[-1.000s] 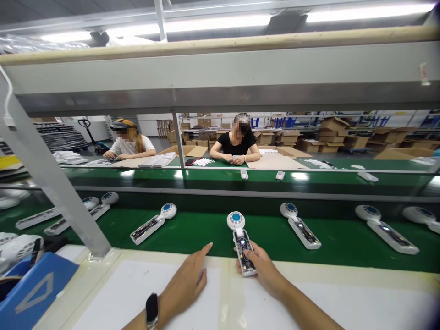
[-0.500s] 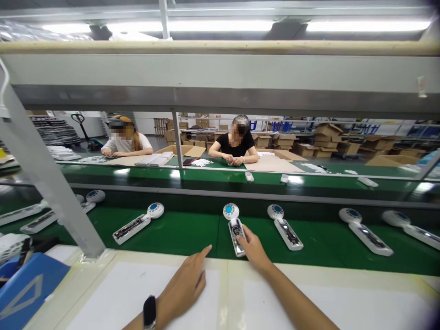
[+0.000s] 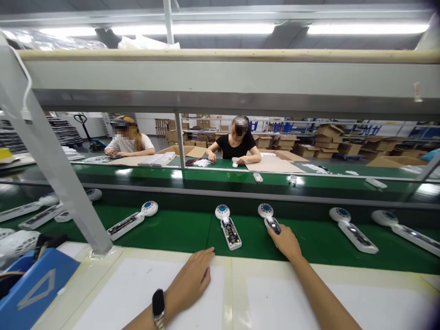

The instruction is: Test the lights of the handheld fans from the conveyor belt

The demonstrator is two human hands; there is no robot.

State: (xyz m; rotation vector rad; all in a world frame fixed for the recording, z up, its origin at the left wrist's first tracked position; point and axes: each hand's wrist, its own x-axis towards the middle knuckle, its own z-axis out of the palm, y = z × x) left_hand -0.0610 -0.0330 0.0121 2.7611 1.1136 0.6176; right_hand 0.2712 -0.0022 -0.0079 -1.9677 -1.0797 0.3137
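Note:
Several white handheld devices with round blue-centred heads and open bodies showing dark circuit boards lie on the green belt [image 3: 192, 229]. My right hand [image 3: 284, 240] grips the body of one device [image 3: 266, 211], its head pointing away from me. Just left of it lies another device [image 3: 231, 234] that nothing touches. My left hand [image 3: 192, 276], with a watch on the wrist, rests at the near edge of the white worktop [image 3: 137, 293], fingers stretched out and holding nothing.
A slanted grey post [image 3: 68, 183] stands at the left, near a blue bin [image 3: 44, 284]. More devices lie farther right, one of them here [image 3: 354, 231]. Across the line, two people work at a second green belt [image 3: 220, 181]. A grey beam [image 3: 220, 78] crosses above.
My right hand has let go of the middle device and moved right onto the neighbouring one. The devices have shifted slightly left. My left hand's fingers lie flatter.

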